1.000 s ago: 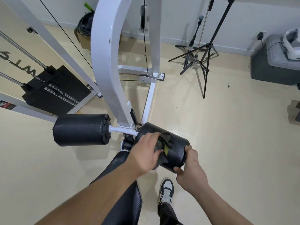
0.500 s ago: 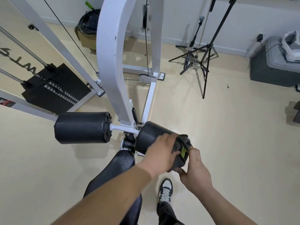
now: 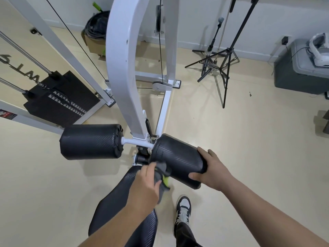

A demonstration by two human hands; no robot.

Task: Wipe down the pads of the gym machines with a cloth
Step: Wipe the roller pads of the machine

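I had my right hand (image 3: 211,168) clamped on the pad's (image 3: 178,157) end to stop it rolling, left hand (image 3: 144,186) gripping the cloth (image 3: 161,179) underneath.

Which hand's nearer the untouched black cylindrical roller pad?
Left. The left hand, holding a grey cloth, is below-right of the untouched pad; the right hand grips the other black roller pad's far end.
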